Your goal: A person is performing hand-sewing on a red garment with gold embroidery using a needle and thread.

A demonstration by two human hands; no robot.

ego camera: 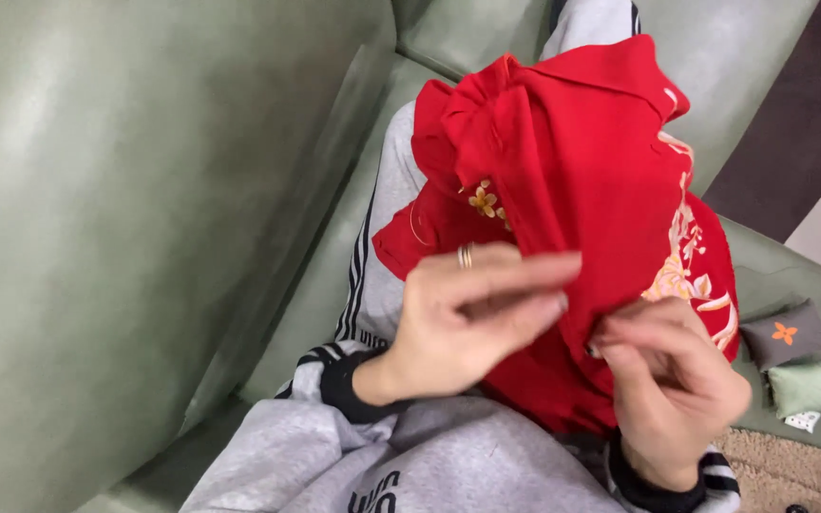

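Note:
A red garment [572, 161] with gold and orange embroidery lies bunched over my lap. My left hand [463, 323], a ring on one finger, pinches a fold of the red cloth between thumb and fingers at its lower middle. My right hand [677, 389] grips the cloth's edge just to the right, fingers curled tight. The two hands sit close together, a few centimetres apart. Grey sleeves with black cuffs and white stripes cover both wrists.
I sit on a green leather sofa [125, 209]; its backrest fills the left side. Grey trousers with black stripes [372, 275] show under the garment. A small grey pouch [784, 334] and a green pouch [803, 388] lie on the seat at right. Beige carpet [791, 470] lies below.

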